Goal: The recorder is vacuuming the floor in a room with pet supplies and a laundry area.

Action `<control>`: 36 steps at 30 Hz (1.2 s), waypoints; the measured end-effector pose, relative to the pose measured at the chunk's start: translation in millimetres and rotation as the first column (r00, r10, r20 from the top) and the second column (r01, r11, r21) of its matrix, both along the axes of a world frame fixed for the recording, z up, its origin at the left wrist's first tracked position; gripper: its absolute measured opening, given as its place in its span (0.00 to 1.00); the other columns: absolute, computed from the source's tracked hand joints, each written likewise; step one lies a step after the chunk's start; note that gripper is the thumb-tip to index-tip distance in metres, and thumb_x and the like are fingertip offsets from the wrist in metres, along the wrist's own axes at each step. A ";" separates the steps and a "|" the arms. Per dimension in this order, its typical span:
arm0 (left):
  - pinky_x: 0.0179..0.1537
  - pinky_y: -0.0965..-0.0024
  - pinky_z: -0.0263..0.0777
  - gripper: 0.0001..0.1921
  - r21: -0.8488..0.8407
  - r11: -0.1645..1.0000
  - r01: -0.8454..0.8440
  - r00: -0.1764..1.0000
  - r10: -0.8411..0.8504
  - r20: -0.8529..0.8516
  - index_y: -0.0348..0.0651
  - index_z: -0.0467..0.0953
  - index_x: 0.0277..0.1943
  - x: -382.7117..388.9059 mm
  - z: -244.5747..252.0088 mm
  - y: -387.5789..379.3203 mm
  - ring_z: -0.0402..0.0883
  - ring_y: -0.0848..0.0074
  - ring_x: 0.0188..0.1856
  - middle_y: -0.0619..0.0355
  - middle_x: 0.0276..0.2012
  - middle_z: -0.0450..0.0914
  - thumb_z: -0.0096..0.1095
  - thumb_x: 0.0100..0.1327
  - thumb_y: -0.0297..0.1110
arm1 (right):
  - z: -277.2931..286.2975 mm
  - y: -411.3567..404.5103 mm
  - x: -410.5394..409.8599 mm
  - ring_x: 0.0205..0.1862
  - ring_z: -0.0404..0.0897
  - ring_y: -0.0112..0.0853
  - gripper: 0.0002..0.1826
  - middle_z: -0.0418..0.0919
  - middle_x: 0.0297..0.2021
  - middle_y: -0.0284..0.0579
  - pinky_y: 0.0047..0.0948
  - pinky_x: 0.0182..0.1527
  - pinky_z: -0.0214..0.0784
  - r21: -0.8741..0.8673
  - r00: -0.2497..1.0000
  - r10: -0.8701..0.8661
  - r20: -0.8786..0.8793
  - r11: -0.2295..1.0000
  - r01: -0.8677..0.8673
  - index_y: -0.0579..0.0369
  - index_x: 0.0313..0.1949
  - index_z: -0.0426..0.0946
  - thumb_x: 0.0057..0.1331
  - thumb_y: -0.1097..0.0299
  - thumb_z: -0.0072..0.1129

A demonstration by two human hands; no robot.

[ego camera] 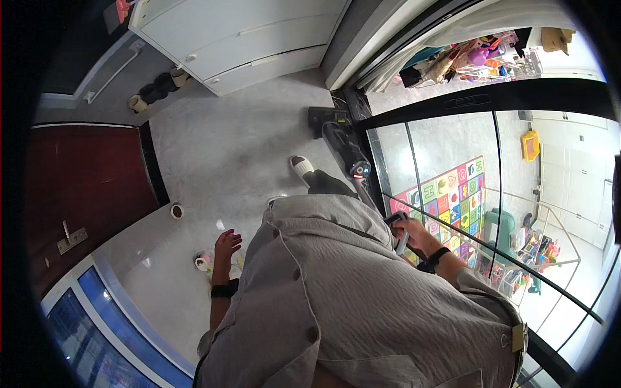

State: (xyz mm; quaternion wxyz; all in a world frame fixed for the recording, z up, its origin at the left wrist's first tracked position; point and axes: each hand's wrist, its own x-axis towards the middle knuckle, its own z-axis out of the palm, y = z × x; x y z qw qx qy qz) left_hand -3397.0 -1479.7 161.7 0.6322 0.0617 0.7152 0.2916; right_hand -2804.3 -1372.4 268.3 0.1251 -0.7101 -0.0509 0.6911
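My right hand [411, 234] grips the handle of an upright floor cleaner [345, 149], which leans along the black frame of the glass door. The cleaner's dark head [326, 119] rests on the grey floor beside the door sill, and a small display glows on its body. My left hand [227, 244] hangs over the floor at my left side, its fingers apart and nothing in them. A black band sits on each wrist. One foot in a white slipper [302, 166] shows ahead of my shirt, close to the cleaner.
A white cabinet [252, 46] stands ahead. Several shoes [155, 91] lie along the left wall, near a dark red door [92, 179]. A cardboard-like roll [177, 210] is by that door. Behind the glass are a colourful letter mat [453, 194] and toys.
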 end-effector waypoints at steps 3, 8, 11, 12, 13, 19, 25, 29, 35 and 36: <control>0.42 0.69 0.75 0.18 -0.020 0.999 0.027 1.000 -0.027 0.008 0.40 0.68 0.58 3.6 -0.9 -1.2 0.81 0.70 0.43 0.51 0.43 0.80 0.49 0.68 0.37 | -3.0 23.9 5.7 0.15 0.70 0.29 0.05 0.69 0.16 0.38 0.30 0.18 0.62 0.125 0.988 0.031 0.154 0.991 -0.050 0.58 0.25 0.73 0.57 0.73 0.59; 0.42 0.69 0.74 0.18 -0.020 0.995 0.098 0.995 -0.097 0.036 0.39 0.68 0.58 -9.4 -5.6 -3.9 0.81 0.70 0.44 0.52 0.44 0.80 0.50 0.68 0.38 | -24.6 56.3 28.2 0.15 0.71 0.29 0.09 0.71 0.16 0.40 0.30 0.19 0.64 0.192 0.864 0.258 0.433 0.910 -0.368 0.60 0.26 0.73 0.56 0.69 0.62; 0.43 0.69 0.74 0.19 -0.054 0.993 0.108 0.994 -0.109 -0.016 0.39 0.67 0.58 -13.9 0.2 3.9 0.81 0.71 0.44 0.52 0.44 0.80 0.50 0.68 0.38 | -42.5 45.8 34.8 0.17 0.73 0.29 0.12 0.72 0.16 0.40 0.30 0.19 0.64 0.074 0.665 0.399 0.632 0.823 -0.564 0.64 0.31 0.74 0.54 0.67 0.64; 0.43 0.69 0.74 0.19 -0.044 0.994 0.100 0.995 -0.101 -0.022 0.39 0.67 0.58 -10.9 7.3 16.2 0.81 0.71 0.44 0.52 0.44 0.80 0.50 0.69 0.38 | -49.7 34.3 42.3 0.17 0.73 0.29 0.12 0.72 0.16 0.40 0.30 0.19 0.64 0.073 0.673 0.384 0.632 0.835 -0.545 0.64 0.31 0.74 0.54 0.67 0.64; 0.43 0.69 0.74 0.19 -0.037 0.996 0.084 0.996 -0.085 -0.032 0.39 0.67 0.58 -10.3 13.3 21.4 0.81 0.71 0.44 0.52 0.44 0.81 0.49 0.69 0.38 | -53.5 22.9 49.0 0.17 0.74 0.29 0.13 0.72 0.16 0.40 0.30 0.19 0.64 0.050 0.595 0.423 0.683 0.786 -0.616 0.65 0.32 0.74 0.54 0.67 0.64; 0.44 0.69 0.74 0.18 -0.011 0.966 0.257 0.966 -0.257 -0.013 0.39 0.67 0.58 -17.5 -3.4 25.8 0.80 0.72 0.43 0.53 0.43 0.81 0.48 0.69 0.37 | -96.7 -82.5 90.5 0.15 0.73 0.28 0.13 0.72 0.14 0.41 0.31 0.18 0.62 -0.012 0.576 0.451 0.681 0.794 -0.607 0.63 0.33 0.75 0.51 0.71 0.67; 0.44 0.69 0.73 0.18 0.025 0.952 0.304 0.952 -0.305 0.004 0.39 0.67 0.58 -13.4 -11.0 34.1 0.80 0.73 0.43 0.54 0.43 0.81 0.48 0.69 0.38 | -27.6 -138.1 65.1 0.20 0.78 0.35 0.12 0.77 0.18 0.46 0.34 0.23 0.68 -0.152 0.674 0.470 0.571 0.867 -0.475 0.62 0.34 0.77 0.53 0.66 0.62; 0.43 0.69 0.74 0.18 -0.003 0.965 0.262 0.965 -0.262 0.004 0.39 0.67 0.58 -17.6 -18.7 31.2 0.80 0.73 0.42 0.54 0.42 0.81 0.48 0.69 0.37 | 7.4 -144.3 56.0 0.15 0.72 0.29 0.09 0.74 0.17 0.40 0.30 0.18 0.62 -0.193 0.703 0.437 0.561 0.895 -0.402 0.60 0.32 0.76 0.51 0.72 0.63; 0.41 0.70 0.74 0.18 0.005 0.979 0.202 0.979 -0.202 0.000 0.40 0.67 0.58 -10.9 -17.3 9.1 0.81 0.73 0.41 0.54 0.42 0.81 0.48 0.69 0.36 | 9.6 -115.9 70.8 0.14 0.70 0.28 0.07 0.71 0.15 0.39 0.29 0.15 0.59 -0.118 0.838 0.294 0.459 0.956 -0.270 0.60 0.31 0.75 0.53 0.78 0.63; 0.42 0.70 0.74 0.18 -0.005 0.974 0.228 0.973 -0.228 -0.024 0.40 0.67 0.58 -4.9 -9.2 12.2 0.81 0.73 0.41 0.54 0.42 0.81 0.48 0.69 0.36 | 13.7 -100.8 66.6 0.13 0.71 0.29 0.06 0.72 0.14 0.40 0.29 0.15 0.59 -0.130 0.827 0.332 0.454 0.943 -0.306 0.61 0.31 0.74 0.53 0.78 0.61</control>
